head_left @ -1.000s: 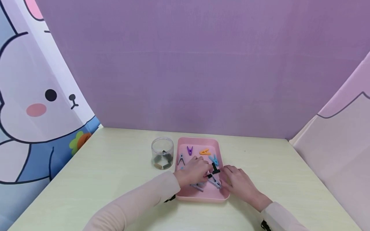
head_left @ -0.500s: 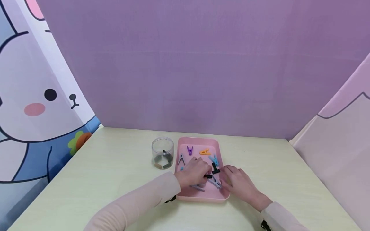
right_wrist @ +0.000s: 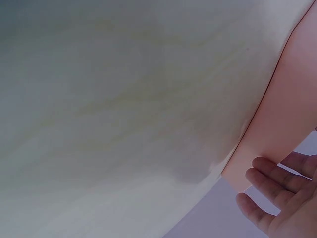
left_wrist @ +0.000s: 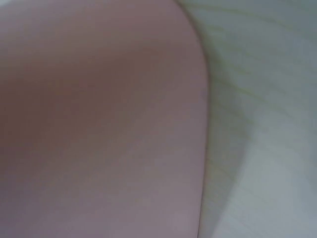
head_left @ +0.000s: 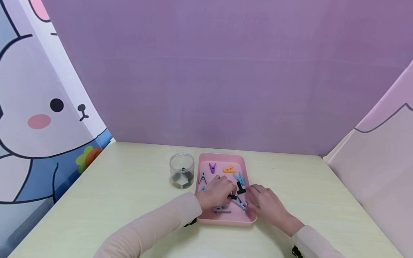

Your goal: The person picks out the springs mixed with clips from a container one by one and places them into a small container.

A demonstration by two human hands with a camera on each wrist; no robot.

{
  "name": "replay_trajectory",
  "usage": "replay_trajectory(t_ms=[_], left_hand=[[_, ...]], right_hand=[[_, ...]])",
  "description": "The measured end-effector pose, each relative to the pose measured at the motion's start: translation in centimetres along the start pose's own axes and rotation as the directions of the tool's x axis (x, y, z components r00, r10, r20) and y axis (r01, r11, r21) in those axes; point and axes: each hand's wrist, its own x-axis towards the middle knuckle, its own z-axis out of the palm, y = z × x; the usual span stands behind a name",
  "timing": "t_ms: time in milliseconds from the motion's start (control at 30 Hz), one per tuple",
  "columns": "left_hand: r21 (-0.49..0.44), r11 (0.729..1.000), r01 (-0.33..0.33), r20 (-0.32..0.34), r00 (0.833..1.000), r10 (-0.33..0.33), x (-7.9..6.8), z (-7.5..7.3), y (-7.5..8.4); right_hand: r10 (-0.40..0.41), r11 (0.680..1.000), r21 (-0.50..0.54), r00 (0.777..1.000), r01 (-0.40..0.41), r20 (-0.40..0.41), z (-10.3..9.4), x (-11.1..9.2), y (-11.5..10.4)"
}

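My left hand (head_left: 217, 191) reaches down into the pink tray (head_left: 226, 222), fingers bent downward. A small black piece (head_left: 232, 196) sits between its thumb and index finger, apparently pinched; the fingertips are mostly hidden. One grey clip (head_left: 222, 209) lies partly under this hand, another grey clip (head_left: 240, 203) to its right. Just beyond is a black T-shaped piece (head_left: 240, 188). My right hand (head_left: 267, 204) rests at the tray's right rim with relaxed fingers. In the right wrist view, its fingers (right_wrist: 267, 186) lie against the tray's outer wall (right_wrist: 282, 119).
Left of the tray stands a clear round jar (head_left: 182, 171) with several dark and tan pieces inside. Farther back in the tray lie a purple clip (head_left: 212, 168), an orange clip (head_left: 229, 170), a blue clip (head_left: 239, 178) and a grey clip (head_left: 202, 177). A purple backdrop (head_left: 206, 89) closes the table's far side.
The black piece at my left fingers has turned from slanted to nearly level. The grey clip under that hand has swung round a little. My right hand stays in place.
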Motion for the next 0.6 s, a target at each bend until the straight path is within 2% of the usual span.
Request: replay_trajectory(t_ms=[233, 333, 500, 600], left_hand=[[-0.027, 1.0, -0.008, -0.021, 1.0, 0.007, -0.2, -0.2, -0.3], [-0.033, 0.999, 0.005, -0.031, 1.0, -0.006, -0.3, -0.5, -0.5], [-0.052, 0.997, 0.049, -0.01, 0.999, -0.049, -0.5, -1.3, -0.7], [-0.072, 0.996, 0.056, -0.03, 0.998, -0.058, -0.6, -1.9, -1.0]], right_hand=[[-0.001, 1.0, -0.006, 1.0, 0.001, 0.006, 0.0, 0.0, -0.1], [-0.009, 1.0, -0.006, 1.0, 0.008, -0.009, 0.0, 0.0, 0.0], [-0.018, 1.0, -0.006, 0.999, 0.018, -0.026, -0.1, 0.0, 0.0], [-0.013, 1.0, -0.007, 1.0, 0.013, -0.02, -0.1, -0.1, 0.0]])
